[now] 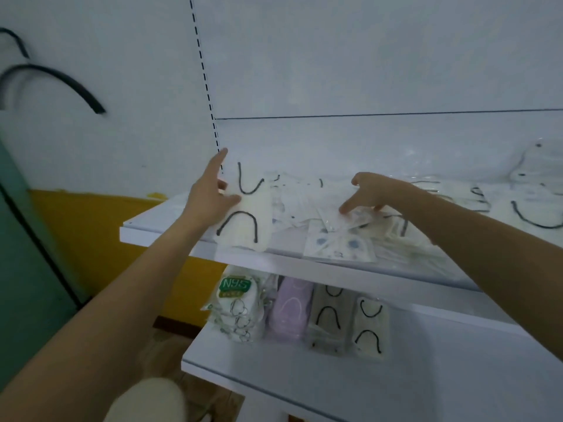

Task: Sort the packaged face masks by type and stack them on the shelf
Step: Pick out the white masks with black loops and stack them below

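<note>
The upper shelf (158,236) holds a loose jumble of packaged masks (304,193). At its left end my left hand (207,199) holds a white mask pack with black ear loops (243,226), thumb on top and index finger pointing up. My right hand (374,190) reaches into the middle of the jumble, fingertips down on a clear pack (350,219). A pack with blue print (338,245) lies at the shelf's front edge. On the lower shelf (304,385) stand sorted stacks: green-labelled N95 packs (236,303), lilac masks (289,312), grey masks (330,321), and white masks with black loops (370,327).
More mask packs (530,208) spread along the upper shelf to the right. A slotted shelf upright (207,86) runs up the white back wall. A green door (27,269) and yellow wall band (106,239) are at left. My knee (146,400) shows at the bottom.
</note>
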### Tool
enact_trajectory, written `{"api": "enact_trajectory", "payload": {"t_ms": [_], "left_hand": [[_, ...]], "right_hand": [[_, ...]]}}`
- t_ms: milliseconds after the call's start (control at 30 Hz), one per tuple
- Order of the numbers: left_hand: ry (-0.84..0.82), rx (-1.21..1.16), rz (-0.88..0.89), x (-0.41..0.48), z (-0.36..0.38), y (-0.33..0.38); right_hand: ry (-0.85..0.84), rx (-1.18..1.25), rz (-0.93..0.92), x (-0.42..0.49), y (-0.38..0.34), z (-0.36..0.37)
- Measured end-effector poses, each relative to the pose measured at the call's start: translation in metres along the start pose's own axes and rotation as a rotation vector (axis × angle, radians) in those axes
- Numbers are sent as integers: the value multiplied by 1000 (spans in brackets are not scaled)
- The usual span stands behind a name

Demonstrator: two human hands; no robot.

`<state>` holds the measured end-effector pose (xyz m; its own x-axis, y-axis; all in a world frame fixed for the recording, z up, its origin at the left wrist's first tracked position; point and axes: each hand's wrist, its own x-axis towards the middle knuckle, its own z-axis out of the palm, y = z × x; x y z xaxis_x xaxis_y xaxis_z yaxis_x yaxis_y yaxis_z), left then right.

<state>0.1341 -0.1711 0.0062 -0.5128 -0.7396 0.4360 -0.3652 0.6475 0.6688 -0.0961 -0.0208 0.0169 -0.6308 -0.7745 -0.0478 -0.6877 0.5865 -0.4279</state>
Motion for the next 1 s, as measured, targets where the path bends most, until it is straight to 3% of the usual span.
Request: {"api": "enact_trajectory", "payload": {"t_ms": [133,333,467,600,700,833,900,1000], "left_hand": [[222,-38,110,28,-16,-10],[216,-255,1,57,-22,-31],[219,-328,-64,74,-27,-49],[246,-319,-104,84,-37,-67],[230,-320,-96,84,-47,-83],[190,-326,-43,86,-53,-97],[164,-328,-9,95,-54,-99],[139,-358,35,113,-43,-89]], "right_hand": [[57,-73,29,12,13,-10],[296,-420,162,18,32,-24],[221,-273,-181,19,-13,-11],[148,-156,-283,29,-70,11],[82,-179,-150,46,-99,24],[-211,-247,156,55,-111,35],[-200,-143,192,60,-111,33],[-55,86,171,62,-103,17]]}}
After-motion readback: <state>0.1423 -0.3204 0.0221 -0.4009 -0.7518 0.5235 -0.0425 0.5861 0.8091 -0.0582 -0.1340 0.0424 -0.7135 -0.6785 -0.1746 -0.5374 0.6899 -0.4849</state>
